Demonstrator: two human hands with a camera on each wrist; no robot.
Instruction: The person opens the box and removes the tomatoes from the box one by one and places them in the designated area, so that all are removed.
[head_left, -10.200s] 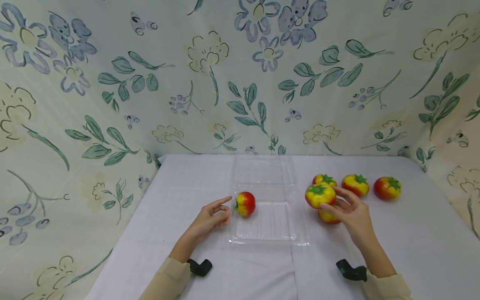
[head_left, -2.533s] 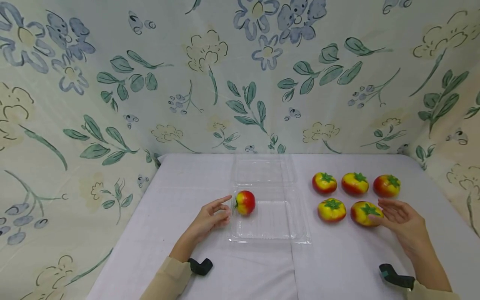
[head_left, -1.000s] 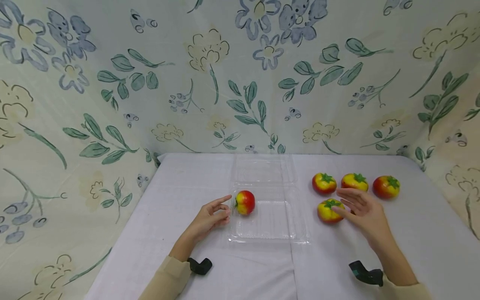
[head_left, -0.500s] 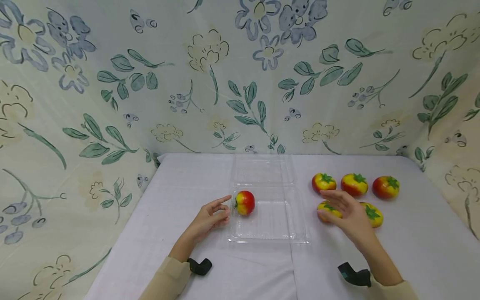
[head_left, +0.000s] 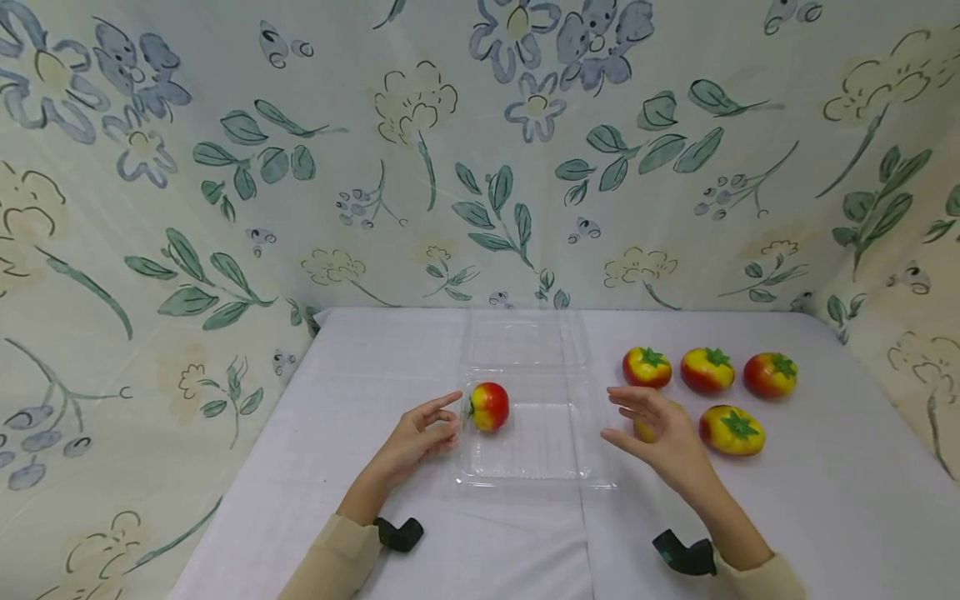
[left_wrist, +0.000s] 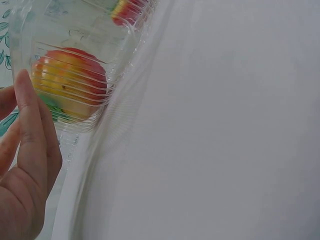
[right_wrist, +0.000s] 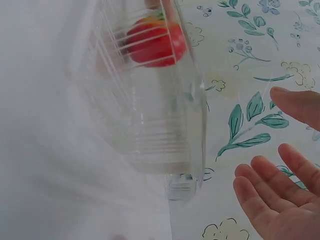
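A clear plastic clamshell box [head_left: 525, 442] lies with its lid laid back. In its left part sits one red-and-yellow fruit [head_left: 490, 407] with a green leafy cap, tipped on its side. My left hand [head_left: 417, 432] is at the box's left wall, index finger stretched out. In the left wrist view, its fingertips [left_wrist: 24, 82] seem to touch the clear wall. My right hand [head_left: 660, 433] holds nothing, thumb and fingers spread apart beside the box's right edge. It partly hides a similar fruit [head_left: 643, 430] behind it.
Several more such fruits stand on the white cloth at the right, in two rows, among them a back-row fruit [head_left: 770, 376] and a front-row fruit [head_left: 732, 431]. A flowered cloth [head_left: 420, 183] hangs behind the table [head_left: 360, 358].
About ten seconds ago my right hand held a fruit above the others; later it was at the front-right fruit. Since then it has moved left, empty, toward the box. My left hand has stayed put.
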